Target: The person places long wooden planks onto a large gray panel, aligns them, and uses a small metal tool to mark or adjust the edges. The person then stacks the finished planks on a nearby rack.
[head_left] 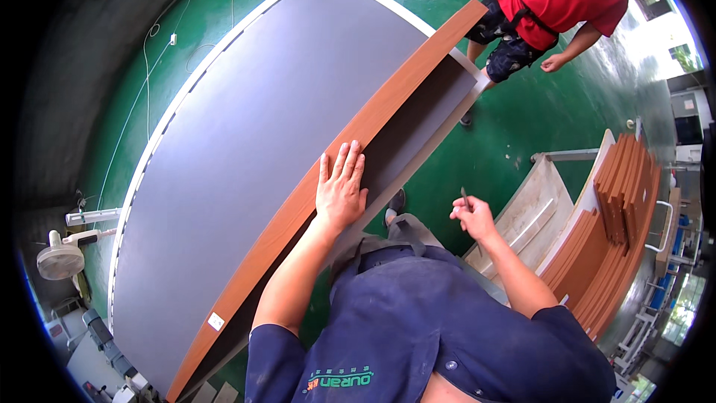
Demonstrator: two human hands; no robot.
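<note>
My left hand (343, 190) rests flat, unclamped, apparently steadying the wood-grain plank (287, 220) along the grey tabletop's (231, 112) near-right side; my right hand (475, 219) pinches a slim tool (465, 195), whose use would call for steadiness.

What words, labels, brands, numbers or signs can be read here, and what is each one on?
Printed logo on the navy work shirt: green and orange lettering with smaller characters above; I'm not copying the wording.
White label on the reddish-brown board: its marks are too small to read.
I can make out no other text with certainty.
</note>
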